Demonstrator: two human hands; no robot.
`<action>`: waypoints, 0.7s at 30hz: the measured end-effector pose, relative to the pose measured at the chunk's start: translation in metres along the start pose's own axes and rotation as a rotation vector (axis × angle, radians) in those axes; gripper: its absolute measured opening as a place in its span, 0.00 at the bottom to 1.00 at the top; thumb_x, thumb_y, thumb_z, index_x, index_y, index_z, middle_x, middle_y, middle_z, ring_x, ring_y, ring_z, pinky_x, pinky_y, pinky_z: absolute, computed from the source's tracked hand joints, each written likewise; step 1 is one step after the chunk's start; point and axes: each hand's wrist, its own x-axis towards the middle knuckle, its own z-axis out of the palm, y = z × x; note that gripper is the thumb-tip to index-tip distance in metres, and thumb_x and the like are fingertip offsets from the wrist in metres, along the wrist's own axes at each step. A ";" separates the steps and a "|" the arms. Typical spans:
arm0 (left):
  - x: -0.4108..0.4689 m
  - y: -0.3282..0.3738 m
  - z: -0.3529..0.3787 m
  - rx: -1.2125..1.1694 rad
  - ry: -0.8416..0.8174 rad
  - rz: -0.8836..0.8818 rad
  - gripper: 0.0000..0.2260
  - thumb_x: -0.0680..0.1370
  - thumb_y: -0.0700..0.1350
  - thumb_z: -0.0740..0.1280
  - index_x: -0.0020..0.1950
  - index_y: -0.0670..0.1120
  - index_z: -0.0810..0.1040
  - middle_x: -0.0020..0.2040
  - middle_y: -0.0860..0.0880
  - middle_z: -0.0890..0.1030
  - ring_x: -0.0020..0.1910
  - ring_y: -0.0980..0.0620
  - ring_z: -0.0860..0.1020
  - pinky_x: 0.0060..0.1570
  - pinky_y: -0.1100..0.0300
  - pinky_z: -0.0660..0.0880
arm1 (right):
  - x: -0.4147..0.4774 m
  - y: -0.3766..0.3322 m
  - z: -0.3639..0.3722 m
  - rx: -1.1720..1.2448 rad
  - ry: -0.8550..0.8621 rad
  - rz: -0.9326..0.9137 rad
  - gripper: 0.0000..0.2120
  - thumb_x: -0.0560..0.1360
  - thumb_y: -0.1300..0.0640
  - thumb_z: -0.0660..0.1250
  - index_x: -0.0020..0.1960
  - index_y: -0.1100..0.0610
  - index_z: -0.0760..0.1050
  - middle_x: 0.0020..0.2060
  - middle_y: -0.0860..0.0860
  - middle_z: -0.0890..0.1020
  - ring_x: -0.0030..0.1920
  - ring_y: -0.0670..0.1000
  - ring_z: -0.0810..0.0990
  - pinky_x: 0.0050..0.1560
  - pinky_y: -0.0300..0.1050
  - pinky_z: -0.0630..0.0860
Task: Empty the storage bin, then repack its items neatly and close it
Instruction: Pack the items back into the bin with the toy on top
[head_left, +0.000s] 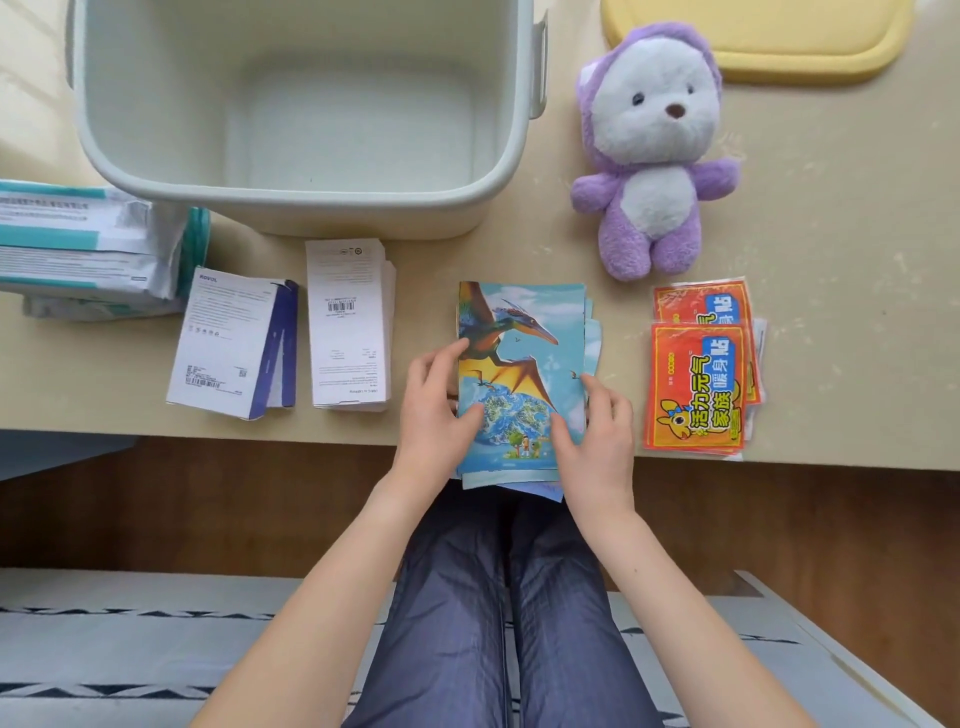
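Booklets (519, 364) lie before the bin (306, 208), plush (652, 156) right.

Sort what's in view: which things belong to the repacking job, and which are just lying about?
Job: storage bin, probable yellow lid, plush bear, dinosaur cards, warmer packets, purple-edged box, white box, teal-striped packs.
Lying about: table, patterned rug.

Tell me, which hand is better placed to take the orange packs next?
Probably the right hand: it lies next to the orange packs, while the left hand is across the cards.
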 end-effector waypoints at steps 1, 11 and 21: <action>0.001 0.002 -0.001 -0.026 -0.007 -0.017 0.32 0.71 0.35 0.72 0.72 0.53 0.69 0.61 0.53 0.70 0.43 0.58 0.76 0.42 0.73 0.72 | -0.001 0.001 -0.001 0.016 -0.001 -0.003 0.25 0.76 0.60 0.68 0.71 0.60 0.67 0.60 0.56 0.72 0.61 0.50 0.70 0.58 0.29 0.59; -0.017 -0.002 0.001 -0.122 -0.154 -0.121 0.30 0.74 0.32 0.70 0.71 0.55 0.69 0.49 0.59 0.79 0.42 0.64 0.78 0.38 0.72 0.74 | -0.022 0.019 -0.015 -0.103 -0.180 0.057 0.20 0.78 0.53 0.65 0.66 0.53 0.63 0.50 0.57 0.78 0.47 0.60 0.77 0.42 0.47 0.68; -0.011 -0.005 -0.006 -0.194 -0.165 -0.154 0.30 0.74 0.30 0.70 0.69 0.56 0.69 0.50 0.52 0.80 0.42 0.63 0.80 0.37 0.69 0.75 | -0.030 0.014 -0.028 0.528 -0.298 0.178 0.22 0.77 0.62 0.66 0.63 0.43 0.64 0.49 0.49 0.84 0.42 0.52 0.85 0.46 0.58 0.82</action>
